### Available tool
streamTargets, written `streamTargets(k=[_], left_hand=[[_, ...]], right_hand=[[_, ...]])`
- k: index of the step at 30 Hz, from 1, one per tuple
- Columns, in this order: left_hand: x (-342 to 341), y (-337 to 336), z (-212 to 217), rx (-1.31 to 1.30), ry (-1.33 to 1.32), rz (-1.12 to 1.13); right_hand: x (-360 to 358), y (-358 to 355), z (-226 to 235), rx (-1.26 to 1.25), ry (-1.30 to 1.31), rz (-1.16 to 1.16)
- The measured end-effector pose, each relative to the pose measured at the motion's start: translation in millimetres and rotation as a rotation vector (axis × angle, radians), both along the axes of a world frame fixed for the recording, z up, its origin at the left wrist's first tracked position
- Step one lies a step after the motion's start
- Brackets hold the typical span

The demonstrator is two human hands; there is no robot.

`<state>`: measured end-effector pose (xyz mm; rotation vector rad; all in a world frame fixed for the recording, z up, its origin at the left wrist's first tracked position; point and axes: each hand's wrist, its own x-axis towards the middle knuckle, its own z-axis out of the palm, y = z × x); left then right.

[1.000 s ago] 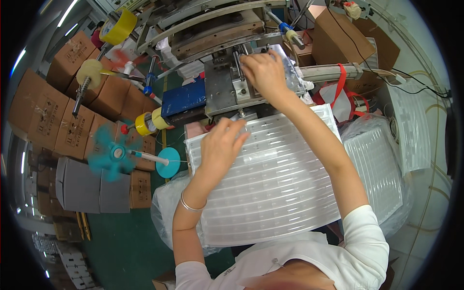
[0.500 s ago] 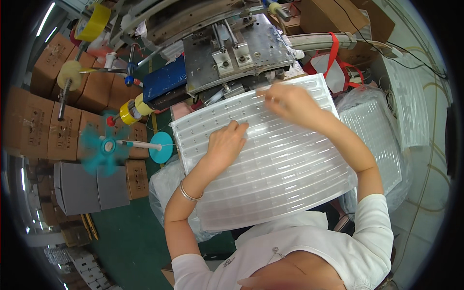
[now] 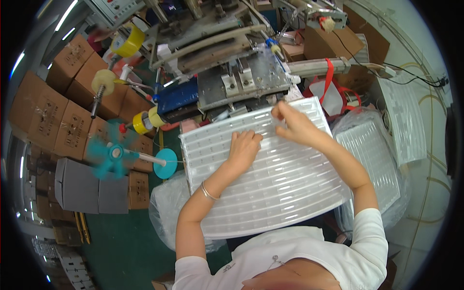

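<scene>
Head view: single fisheye frame, looking down; edges bent toward rim.
Nearest: white shirt (image 3: 290, 256) of the person, cut off at lower edge; forearms run up from it.
Item held: clear ribbed plastic tray (image 3: 280, 193), wide, shallow, rows of slots; laid flat across the lap area, far edge just beside the machine.
Left hand (image 3: 243, 150): laid palm-down on tray's upper-left part, fingers loosely curled, pressing, not gripping. Thin bracelet (image 3: 209, 192) worn at wrist.
Right hand (image 3: 295, 126): at tray's far edge, fingers pinched narrow on something small; what is pinched can't be made out.
Handling (judged): tray prob. light, thin-walled, flexy, slick, easily cracked or bent if lifted by one corner. Best taken at both long edges w/ two hands, or kept supported from below.
Beside tray: bagged stacks of similar trays, one at right (image 3: 374, 159), one lower left (image 3: 166, 212), wrapped in clear film.
Left side: teal desk fan (image 3: 112, 155), blades blurred; grey folded cartons (image 3: 89, 186); brown cardboard boxes (image 3: 58, 116) stacked.
Far: metal machine (image 3: 232, 72) w/ plate and hoses, blue block (image 3: 176, 94) on its left, yellow tape rolls (image 3: 126, 41), red strap (image 3: 328, 79) at right.
Hidden/unclear: slot contents not readable through glare; tray's near edge covered by shirt; what supports the tray isn't visible; machine top cut off by frame; right fingertips partly hidden by the hand itself.
</scene>
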<state>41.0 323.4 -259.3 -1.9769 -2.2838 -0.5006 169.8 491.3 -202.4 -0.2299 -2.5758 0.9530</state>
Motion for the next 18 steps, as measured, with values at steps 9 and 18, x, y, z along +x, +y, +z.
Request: streamTargets(k=[9,18], left_hand=[[-10.1,-33.8,24.2,0.097,-0.077,0.140],[-41.2,-25.6,54.4,0.371,-0.094,0.392]], right_hand=[[-18.0,-14.6,23.8,-0.169,0.219,0.042],[-27.3,-4.5,21.8,-0.210,0.231,0.044]])
